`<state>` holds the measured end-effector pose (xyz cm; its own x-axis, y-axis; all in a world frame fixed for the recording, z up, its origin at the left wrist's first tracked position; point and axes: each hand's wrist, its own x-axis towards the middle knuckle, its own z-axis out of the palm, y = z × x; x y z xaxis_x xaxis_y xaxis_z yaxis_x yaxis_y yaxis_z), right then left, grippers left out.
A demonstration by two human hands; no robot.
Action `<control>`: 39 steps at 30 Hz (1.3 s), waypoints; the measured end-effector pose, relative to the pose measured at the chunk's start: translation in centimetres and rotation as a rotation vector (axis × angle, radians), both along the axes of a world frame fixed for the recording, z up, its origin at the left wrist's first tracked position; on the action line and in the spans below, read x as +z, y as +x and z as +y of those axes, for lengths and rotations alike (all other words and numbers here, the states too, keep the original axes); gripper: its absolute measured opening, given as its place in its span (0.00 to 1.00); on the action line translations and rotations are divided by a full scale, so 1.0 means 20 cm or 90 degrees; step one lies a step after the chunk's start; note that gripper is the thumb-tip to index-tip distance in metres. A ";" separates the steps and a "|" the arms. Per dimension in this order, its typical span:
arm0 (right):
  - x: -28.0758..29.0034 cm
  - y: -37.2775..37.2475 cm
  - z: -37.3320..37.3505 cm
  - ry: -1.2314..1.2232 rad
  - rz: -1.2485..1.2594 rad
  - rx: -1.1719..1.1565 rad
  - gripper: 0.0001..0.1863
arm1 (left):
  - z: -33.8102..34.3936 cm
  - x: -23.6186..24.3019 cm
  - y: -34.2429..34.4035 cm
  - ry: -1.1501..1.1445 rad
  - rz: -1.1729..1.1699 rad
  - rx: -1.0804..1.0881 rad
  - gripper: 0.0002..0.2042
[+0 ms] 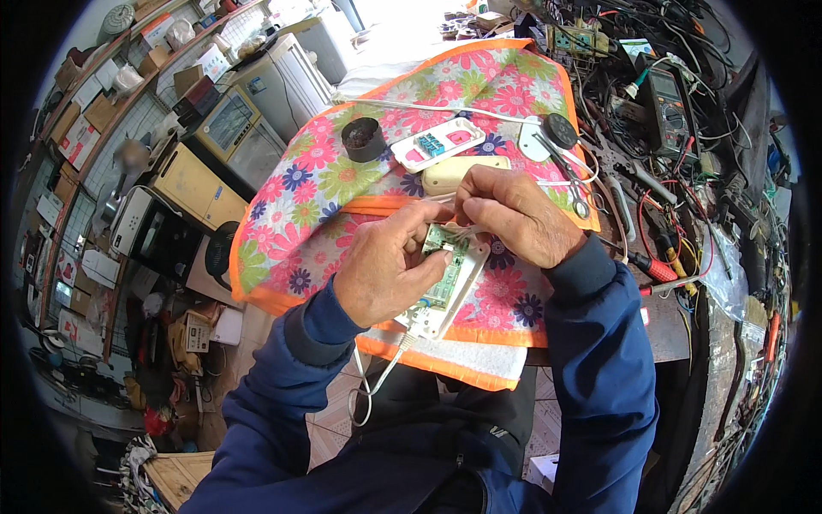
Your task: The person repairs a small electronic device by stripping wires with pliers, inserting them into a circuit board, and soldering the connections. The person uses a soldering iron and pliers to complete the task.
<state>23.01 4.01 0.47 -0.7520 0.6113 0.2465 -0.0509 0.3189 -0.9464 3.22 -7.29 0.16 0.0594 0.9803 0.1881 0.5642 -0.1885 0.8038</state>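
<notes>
My left hand (385,265) grips a green circuit board (443,287) in an open white plastic housing (464,300); its thumb lies on the board. A white cable (385,373) hangs from the housing's lower end. My right hand (518,214) is closed in a pinch at the board's upper end, on what look like thin wires, partly hidden by my fingers. Just beyond my hands lie a cream casing (441,176) and a white panel with pink and teal parts (437,146). Scissors (578,200) lie to the right, beside a black round piece (561,131).
A floral cloth (300,240) with orange edging covers the work surface, holding a black cylinder (364,140). Tangled cables, a multimeter (668,103) and a red-handled tool (659,271) crowd the right side. Shelves, boxes and cream appliances (193,193) stand at the left.
</notes>
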 end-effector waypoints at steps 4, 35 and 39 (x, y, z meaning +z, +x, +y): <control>-0.03 0.02 0.02 0.013 0.016 0.037 0.10 | 0.01 -0.02 -0.01 0.031 0.025 -0.016 0.24; -0.05 -0.01 0.02 0.047 0.015 0.039 0.02 | -0.02 0.08 0.06 -0.017 0.071 0.035 0.33; -0.05 -0.01 0.02 0.029 -0.001 0.035 0.02 | -0.02 0.09 0.06 -0.018 0.078 0.038 0.33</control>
